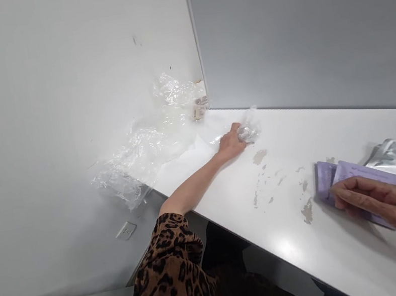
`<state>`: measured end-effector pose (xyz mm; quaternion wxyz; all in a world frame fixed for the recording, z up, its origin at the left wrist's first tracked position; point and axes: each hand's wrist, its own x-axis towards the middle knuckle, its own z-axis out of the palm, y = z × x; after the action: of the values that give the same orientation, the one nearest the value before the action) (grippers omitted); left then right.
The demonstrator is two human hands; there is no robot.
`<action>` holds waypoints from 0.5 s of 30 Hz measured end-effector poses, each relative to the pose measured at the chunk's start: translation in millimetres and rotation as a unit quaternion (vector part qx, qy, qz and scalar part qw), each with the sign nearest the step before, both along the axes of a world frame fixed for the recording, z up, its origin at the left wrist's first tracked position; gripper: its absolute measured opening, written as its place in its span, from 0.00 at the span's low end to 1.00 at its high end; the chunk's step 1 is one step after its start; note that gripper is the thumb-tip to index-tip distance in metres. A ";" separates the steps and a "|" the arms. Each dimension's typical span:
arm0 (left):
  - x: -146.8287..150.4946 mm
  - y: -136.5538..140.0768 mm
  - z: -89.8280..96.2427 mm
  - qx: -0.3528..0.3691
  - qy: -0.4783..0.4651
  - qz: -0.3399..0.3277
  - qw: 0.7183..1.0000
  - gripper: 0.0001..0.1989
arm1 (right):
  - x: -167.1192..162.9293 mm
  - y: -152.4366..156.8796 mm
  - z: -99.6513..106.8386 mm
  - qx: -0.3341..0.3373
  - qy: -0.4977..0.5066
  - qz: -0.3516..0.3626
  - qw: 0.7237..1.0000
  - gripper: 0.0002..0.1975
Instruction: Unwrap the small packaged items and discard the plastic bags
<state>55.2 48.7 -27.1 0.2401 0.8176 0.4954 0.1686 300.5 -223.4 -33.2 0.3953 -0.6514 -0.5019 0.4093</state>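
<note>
Sleeve [166, 271] at worktop's [332, 124] near edge: grasping, I'd say!
Left hand [232, 142] clutches clear plastic [251, 131], right hand [388, 204] pinches purple packets [361, 172]; next wants firm grip.

No wording, brand or number can be read: the faint line of print along the top lilac packet [371, 174] at the right hand [380, 205] is too small, as are the dark marks on the second lilac packet [324, 175] just left of it.
</note>
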 end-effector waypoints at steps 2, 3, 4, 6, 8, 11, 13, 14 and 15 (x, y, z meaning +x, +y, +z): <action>-2.0 -11.2 7.1 -0.032 -0.005 -0.054 0.998 0.55 | 3.0 -1.6 -2.0 -0.006 0.002 0.013 1.000 0.27; -4.4 -11.2 11.7 -0.035 -0.016 -0.064 0.997 0.59 | 4.2 -2.2 -3.2 -0.007 0.003 0.015 1.000 0.27; -7.6 -7.2 16.8 -0.024 -0.033 -0.057 0.998 0.59 | 4.8 -2.5 -4.0 -0.007 0.002 0.018 1.000 0.27; -15.3 12.3 27.7 0.037 -0.074 -0.006 0.997 0.49 | 3.6 -2.6 -3.8 -0.006 -0.011 0.024 1.000 0.27; -23.8 43.3 37.5 0.101 -0.094 0.071 0.988 0.37 | 0.0 -2.0 -1.1 -0.009 -0.031 0.022 0.999 0.28; -35.5 96.3 44.4 0.104 -0.054 0.177 0.977 0.30 | -3.6 -1.8 3.0 -0.023 -0.059 0.015 0.998 0.31; -41.1 127.5 42.2 0.089 -0.008 0.230 0.969 0.30 | -1.1 -2.8 2.5 -0.033 -0.066 0.016 0.997 0.30; -42.9 140.7 39.1 0.083 0.015 0.253 0.964 0.31 | 1.5 -3.6 1.3 -0.037 -0.067 0.020 0.997 0.30; -44.1 152.4 34.9 0.075 0.039 0.274 0.958 0.32 | 4.5 -4.8 -0.3 -0.043 -0.069 0.026 0.996 0.29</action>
<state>11.0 201.1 7.8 0.1033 0.6723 0.6953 0.2320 305.0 -228.1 -33.4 0.3208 -0.6808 -0.5270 0.3948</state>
